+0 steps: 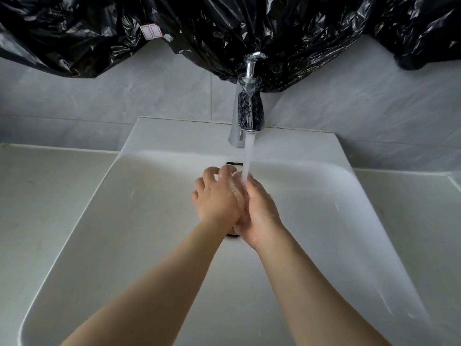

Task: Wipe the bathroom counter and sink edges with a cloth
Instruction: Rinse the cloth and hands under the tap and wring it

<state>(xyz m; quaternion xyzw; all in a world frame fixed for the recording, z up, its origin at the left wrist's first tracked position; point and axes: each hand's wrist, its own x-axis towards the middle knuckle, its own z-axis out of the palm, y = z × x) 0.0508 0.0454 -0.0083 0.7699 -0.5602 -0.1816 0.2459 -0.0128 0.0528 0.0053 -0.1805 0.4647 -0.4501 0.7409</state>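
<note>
Two hands rub under the running faucet (237, 132), left hand (216, 197) fingers spread, right hand (260, 214) fingers pressed together, seemingly rinsing; a cloth, unseen, is needed next.

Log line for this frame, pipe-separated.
step: rinsing hands | left hand: pressed against right hand, both under water | tap: running | sink: splashed | counter: untouched | cloth: not in view

White rectangular sink (139, 216), basin splashed wet, pale counter (42, 208) on both sides
</note>
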